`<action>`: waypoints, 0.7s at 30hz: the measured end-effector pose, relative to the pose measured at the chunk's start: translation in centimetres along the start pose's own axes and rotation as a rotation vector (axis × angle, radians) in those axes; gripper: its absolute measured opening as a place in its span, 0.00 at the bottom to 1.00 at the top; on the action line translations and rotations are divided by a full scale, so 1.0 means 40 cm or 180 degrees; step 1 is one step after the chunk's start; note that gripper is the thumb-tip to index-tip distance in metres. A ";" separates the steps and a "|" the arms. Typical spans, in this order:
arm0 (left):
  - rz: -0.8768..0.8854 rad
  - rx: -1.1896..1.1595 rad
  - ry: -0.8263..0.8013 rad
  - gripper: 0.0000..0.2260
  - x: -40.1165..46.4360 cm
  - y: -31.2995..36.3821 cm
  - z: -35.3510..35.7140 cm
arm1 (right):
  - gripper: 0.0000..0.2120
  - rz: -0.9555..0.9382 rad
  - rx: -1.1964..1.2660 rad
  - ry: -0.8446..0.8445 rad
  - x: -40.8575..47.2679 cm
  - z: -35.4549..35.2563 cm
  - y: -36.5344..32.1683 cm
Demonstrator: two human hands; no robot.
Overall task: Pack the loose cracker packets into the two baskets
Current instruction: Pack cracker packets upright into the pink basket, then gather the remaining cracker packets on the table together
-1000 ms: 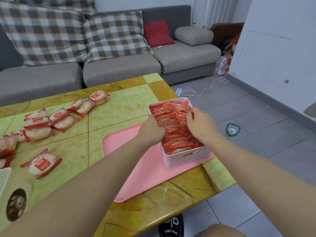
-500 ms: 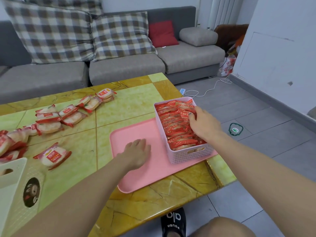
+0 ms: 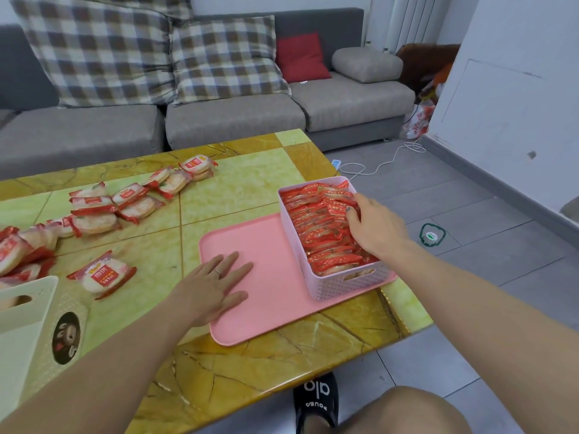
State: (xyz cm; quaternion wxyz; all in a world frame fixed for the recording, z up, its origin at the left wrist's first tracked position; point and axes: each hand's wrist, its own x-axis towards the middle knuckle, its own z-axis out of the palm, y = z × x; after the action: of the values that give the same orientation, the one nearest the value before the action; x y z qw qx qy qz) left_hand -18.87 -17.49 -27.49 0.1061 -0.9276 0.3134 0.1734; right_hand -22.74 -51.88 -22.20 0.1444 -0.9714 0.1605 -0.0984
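Note:
A pink perforated basket (image 3: 351,285) packed with red cracker packets (image 3: 319,223) stands on the right part of a pink tray (image 3: 275,296). My right hand (image 3: 374,228) lies on the packets in that basket, its fingertips curled down among them. My left hand (image 3: 210,285) rests flat with straight fingers on the tray's bare left part and holds nothing. Several loose cracker packets (image 3: 103,211) are spread over the table's left side, and one lone packet (image 3: 101,275) lies nearer me. A cream basket (image 3: 25,311) shows at the left edge.
The yellow marble table (image 3: 250,183) ends just right of the tray. A grey sofa (image 3: 219,120) with checked cushions stands behind it. On the floor lie a white cable (image 3: 379,166) and a green-rimmed lid (image 3: 432,235). My slippered foot (image 3: 316,399) is under the table's front edge.
My left hand left the pink basket, moved left and down, and flattened onto the tray. My right hand stayed on the packets. The view shifted left, bringing the cream basket into sight.

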 end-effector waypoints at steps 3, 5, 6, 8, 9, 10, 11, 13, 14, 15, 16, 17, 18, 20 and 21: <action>-0.0009 0.0105 -0.0011 0.38 -0.004 -0.016 -0.006 | 0.22 -0.0026 -0.0021 -0.0021 -0.007 0.003 -0.013; -0.0049 0.0151 -0.0033 0.37 -0.010 -0.026 -0.005 | 0.23 0.0025 -0.0031 -0.0048 -0.011 0.007 -0.023; -0.0083 0.0187 -0.0047 0.35 -0.013 -0.032 -0.003 | 0.23 0.0048 -0.0035 -0.0072 -0.013 0.010 -0.026; -0.0182 0.0206 -0.0084 0.31 -0.021 -0.048 0.000 | 0.23 0.0091 -0.0091 -0.0082 -0.018 0.013 -0.030; -0.0228 0.0213 -0.0090 0.30 -0.028 -0.058 -0.002 | 0.22 0.0088 -0.0198 0.0017 -0.019 0.012 -0.033; -0.0261 0.0240 -0.0091 0.29 -0.036 -0.067 -0.004 | 0.22 0.0064 -0.0348 0.0198 -0.020 0.012 -0.037; -0.0284 0.0261 -0.0070 0.29 -0.041 -0.076 -0.008 | 0.21 0.0022 -0.0469 0.0438 -0.021 0.007 -0.046; -0.0374 0.0206 0.0011 0.29 -0.054 -0.098 -0.019 | 0.19 -0.0161 -0.0490 0.0822 -0.020 -0.002 -0.092; -0.0439 0.0114 0.0081 0.29 -0.060 -0.107 -0.029 | 0.18 -0.0284 -0.0401 0.0915 -0.019 -0.007 -0.127; -0.0506 0.0007 0.0169 0.29 -0.066 -0.116 -0.042 | 0.18 -0.0406 -0.0265 0.0966 -0.019 -0.011 -0.167; -0.0590 -0.0105 0.0247 0.29 -0.079 -0.132 -0.055 | 0.17 -0.0527 -0.0092 0.0971 -0.020 -0.010 -0.219; -0.0656 -0.0203 0.0333 0.30 -0.089 -0.146 -0.070 | 0.17 -0.0612 0.0104 0.0911 -0.023 -0.007 -0.266; -0.0725 -0.0295 0.0407 0.30 -0.098 -0.162 -0.086 | 0.17 -0.0687 0.0339 0.0786 -0.027 -0.004 -0.310; -0.0934 -0.0508 0.0587 0.30 -0.134 -0.226 -0.108 | 0.19 -0.0902 0.0855 0.0438 -0.042 0.017 -0.416; -0.1007 -0.0617 0.0687 0.29 -0.139 -0.245 -0.120 | 0.20 -0.0939 0.1052 0.0253 -0.051 0.022 -0.441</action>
State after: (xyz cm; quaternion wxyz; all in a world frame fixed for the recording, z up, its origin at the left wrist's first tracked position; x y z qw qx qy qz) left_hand -15.71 -8.28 -20.06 0.0080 -0.9843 0.1552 0.0835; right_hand -19.45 -34.98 -17.81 0.2792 -0.9429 0.0040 -0.1817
